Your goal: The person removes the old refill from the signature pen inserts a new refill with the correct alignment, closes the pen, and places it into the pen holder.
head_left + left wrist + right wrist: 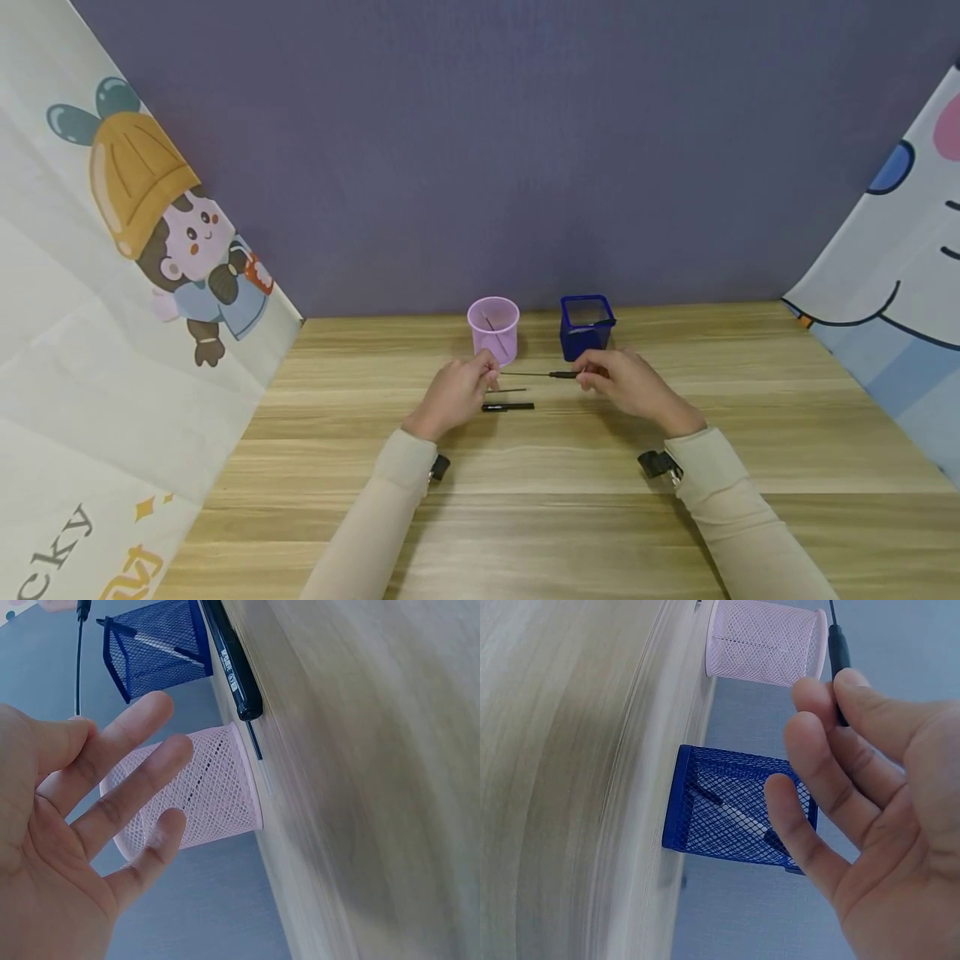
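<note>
Between thumb and index finger, the left hand point(455, 393) point(82, 817) pinches the thin end of a slim rod point(525, 374) point(79, 667). The right hand point(633, 383) point(885, 787) pinches the rod's black handle point(562, 375) point(840, 652) at the other end. The rod lies roughly level between the two hands in the head view. Just behind the left hand stands a pink mesh cup point(495, 337) point(217, 787) point(765, 645) with a thin dark stick inside. Near the right hand stands a blue mesh holder point(585, 340) point(161, 645) point(735, 825) containing a pen.
A black pen point(517, 407) point(232, 667) and a thin dark stick point(513, 390) point(255, 740) lie on the wooden table point(540, 533) beside the left hand. A grey-blue wall point(480, 150) rises behind the cups, with printed cloths point(60, 275) at the sides.
</note>
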